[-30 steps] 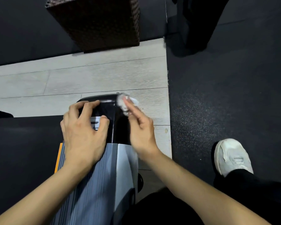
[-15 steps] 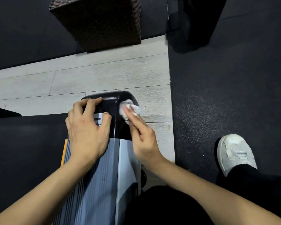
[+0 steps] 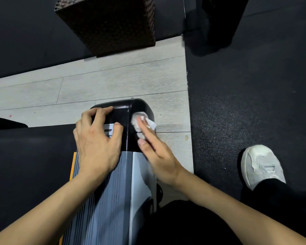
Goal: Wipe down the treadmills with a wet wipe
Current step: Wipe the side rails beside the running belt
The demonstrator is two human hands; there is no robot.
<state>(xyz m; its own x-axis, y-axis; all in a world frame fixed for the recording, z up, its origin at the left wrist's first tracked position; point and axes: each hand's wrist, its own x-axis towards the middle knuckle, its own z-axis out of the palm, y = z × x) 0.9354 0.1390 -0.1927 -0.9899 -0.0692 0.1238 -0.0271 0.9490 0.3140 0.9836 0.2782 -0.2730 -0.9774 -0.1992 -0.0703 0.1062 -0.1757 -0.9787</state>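
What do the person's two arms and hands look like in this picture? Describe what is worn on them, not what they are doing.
Both forearms are bare up to the picture's edge, with no sleeve in view. The left hand and the right hand wear no gloves, and no ring, watch or bracelet shows. The nails that show look short and unpainted. Lower down, the person wears black trousers and a white shoe.

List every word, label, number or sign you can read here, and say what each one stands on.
Nothing here reads cleanly.
Sticker on the treadmill's black end cap: a dark logo stripe and a row of small letters, mostly covered by the left hand, too small and blurred to read.
White shoe: a tongue tag, unreadable.
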